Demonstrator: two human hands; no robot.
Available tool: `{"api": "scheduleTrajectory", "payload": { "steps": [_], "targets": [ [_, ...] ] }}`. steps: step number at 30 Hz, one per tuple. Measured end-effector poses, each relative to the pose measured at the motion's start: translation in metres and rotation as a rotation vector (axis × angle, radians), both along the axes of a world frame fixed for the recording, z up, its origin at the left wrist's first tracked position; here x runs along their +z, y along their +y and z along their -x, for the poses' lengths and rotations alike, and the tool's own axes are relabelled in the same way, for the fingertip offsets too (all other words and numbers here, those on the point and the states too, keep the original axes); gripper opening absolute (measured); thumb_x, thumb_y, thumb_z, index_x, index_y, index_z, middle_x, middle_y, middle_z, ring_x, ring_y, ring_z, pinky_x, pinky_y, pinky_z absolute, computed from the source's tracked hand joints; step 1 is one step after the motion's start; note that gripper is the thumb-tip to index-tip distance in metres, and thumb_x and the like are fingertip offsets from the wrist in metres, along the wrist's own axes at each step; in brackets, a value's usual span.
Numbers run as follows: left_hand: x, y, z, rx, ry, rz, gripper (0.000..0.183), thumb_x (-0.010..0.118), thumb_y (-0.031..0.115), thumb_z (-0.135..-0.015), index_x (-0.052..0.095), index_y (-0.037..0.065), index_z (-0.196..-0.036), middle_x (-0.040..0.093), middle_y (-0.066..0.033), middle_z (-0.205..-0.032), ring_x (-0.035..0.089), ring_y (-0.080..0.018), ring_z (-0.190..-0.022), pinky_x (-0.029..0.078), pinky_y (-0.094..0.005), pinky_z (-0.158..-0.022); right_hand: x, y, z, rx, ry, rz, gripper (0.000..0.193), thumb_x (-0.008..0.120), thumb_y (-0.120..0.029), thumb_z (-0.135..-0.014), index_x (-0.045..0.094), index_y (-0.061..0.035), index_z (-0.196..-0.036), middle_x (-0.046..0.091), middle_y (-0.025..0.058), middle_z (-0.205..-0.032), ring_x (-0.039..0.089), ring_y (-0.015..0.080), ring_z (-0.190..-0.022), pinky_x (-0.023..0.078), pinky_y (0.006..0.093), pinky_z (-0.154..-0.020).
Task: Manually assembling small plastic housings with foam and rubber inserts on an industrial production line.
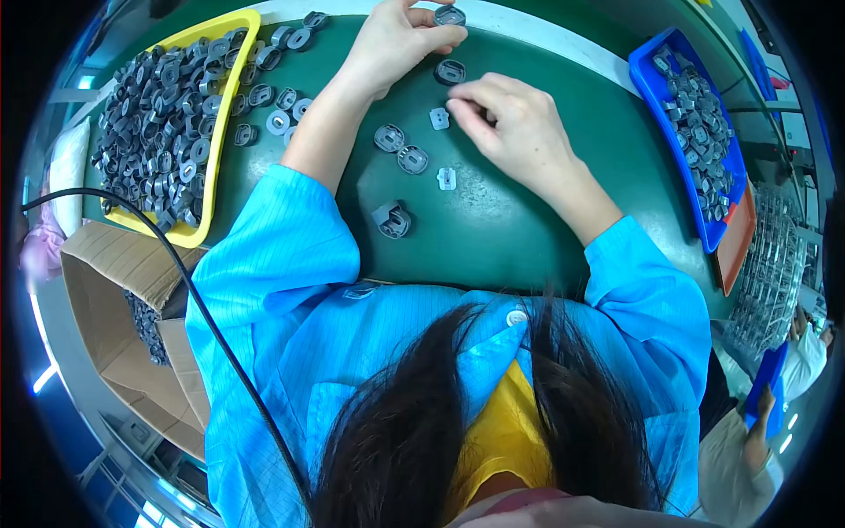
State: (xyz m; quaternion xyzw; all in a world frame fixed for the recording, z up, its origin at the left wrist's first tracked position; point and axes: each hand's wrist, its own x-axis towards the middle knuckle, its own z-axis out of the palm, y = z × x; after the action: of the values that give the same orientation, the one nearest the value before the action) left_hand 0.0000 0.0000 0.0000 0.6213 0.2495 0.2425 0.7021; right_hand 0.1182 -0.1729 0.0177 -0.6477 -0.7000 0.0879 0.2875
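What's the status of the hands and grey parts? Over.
Left hand: holding a grey part. Right hand: fingers bent, near a second grey part, grip unclear. Loose parts on green table, nothing plainly blocking either hand.

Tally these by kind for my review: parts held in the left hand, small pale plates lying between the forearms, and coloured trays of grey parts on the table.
Dark grey rounded part in the left hand: 1
Small pale plates: 2
Trays of grey parts, one yellow and one blue: 2
Total: 5
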Motion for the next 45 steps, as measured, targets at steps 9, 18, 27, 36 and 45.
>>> {"api": "scheduleTrajectory", "payload": {
  "steps": [9, 18, 27, 36, 45],
  "targets": [
    [0.01, -0.024, -0.003, 0.106, 0.027, -0.354, 0.041, 0.077, 0.001, -0.087, 0.058, 0.003, -0.123, 0.07, -0.0061, -0.1, 0.067, -0.0135, -0.09, 0.054, -0.0281, -0.08, 0.036, -0.003, -0.003, -0.021, 0.352, 0.432, 0.012, 0.076, -0.016, -0.088, 0.075, -0.0036, -0.088, 0.073, 0.0093, -0.087, 0.071, 0.023, -0.079, 0.058, 0.0329, -0.076],
    [0.02, -0.061, -0.021, 0.177, 0.09, -0.864, 0.039, 0.085, 0.014, -0.082, 0.067, 0.004, -0.116, 0.073, -0.0068, -0.111, 0.069, -0.0187, -0.098, 0.057, -0.032, -0.085, 0.006, 0.011, -0.048, -0.268, 0.77, -0.183, 0.018, 0.083, -0.02, -0.088, 0.078, -0.004, -0.093, 0.068, 0.0016, -0.093, 0.063, 0.0114, -0.082, 0.052, 0.0286, -0.078],
    [0.017, -0.059, -0.019, 0.258, 0.012, -1.17, 0.035, 0.086, 0.012, -0.077, 0.07, 0.006, -0.107, 0.073, -0.0068, -0.107, 0.068, -0.0257, -0.098, 0.056, -0.0368, -0.086, 0.01, 0.008, -0.068, -0.177, 0.785, 0.039, 0.016, 0.083, -0.017, -0.086, 0.077, -0.0054, -0.096, 0.065, 0.0001, -0.09, 0.059, 0.01, -0.085, 0.048, 0.0266, -0.073],
    [0.016, -0.064, -0.021, 0.3, -0.108, -1.178, 0.038, 0.086, 0.006, -0.071, 0.07, 0.007, -0.105, 0.067, -0.0073, -0.105, 0.063, -0.0293, -0.104, 0.052, -0.0399, -0.09, 0.017, 0.003, -0.056, -0.121, 1.269, 0.143, 0.026, 0.076, -0.015, -0.093, 0.073, -0.001, -0.114, 0.076, 0.0077, -0.103, 0.07, 0.0132, -0.092, 0.054, 0.0262, -0.076],
    [0.015, -0.064, -0.018, 0.235, -0.077, -1.256, 0.042, 0.087, 0.007, -0.072, 0.071, 0.01, -0.111, 0.069, -0.006, -0.109, 0.063, -0.0263, -0.108, 0.05, -0.0402, -0.093, 0.005, 0.005, -0.061, -0.054, 1.275, 0.112, 0.022, 0.073, -0.016, -0.094, 0.074, -0.0021, -0.111, 0.076, 0.0072, -0.101, 0.07, 0.0115, -0.089, 0.054, 0.0241, -0.076]
  ]
}}
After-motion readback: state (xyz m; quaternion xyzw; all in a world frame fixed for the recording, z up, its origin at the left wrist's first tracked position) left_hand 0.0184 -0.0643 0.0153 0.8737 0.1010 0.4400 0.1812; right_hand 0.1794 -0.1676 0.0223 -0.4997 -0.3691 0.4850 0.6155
